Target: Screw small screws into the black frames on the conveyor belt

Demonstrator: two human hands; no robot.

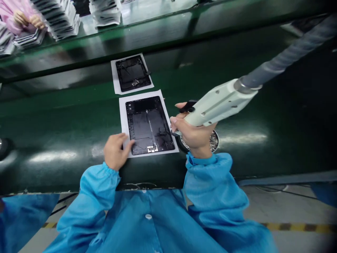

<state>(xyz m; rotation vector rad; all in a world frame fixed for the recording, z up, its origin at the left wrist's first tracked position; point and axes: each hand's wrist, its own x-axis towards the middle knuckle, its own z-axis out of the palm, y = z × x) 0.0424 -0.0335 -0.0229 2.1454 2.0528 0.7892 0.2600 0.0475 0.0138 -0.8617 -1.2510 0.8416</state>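
Sporting a bright blue smock rn, kinda shiny
White btns running down the front, L sleeve & R sleeve puffing out w/ lots of creases, gathered cuffs bunching up, L hand & R hand showing bare past 'em.

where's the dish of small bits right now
In the head view, the dish sits just right of the nearer panel, partly hidden by the right hand.
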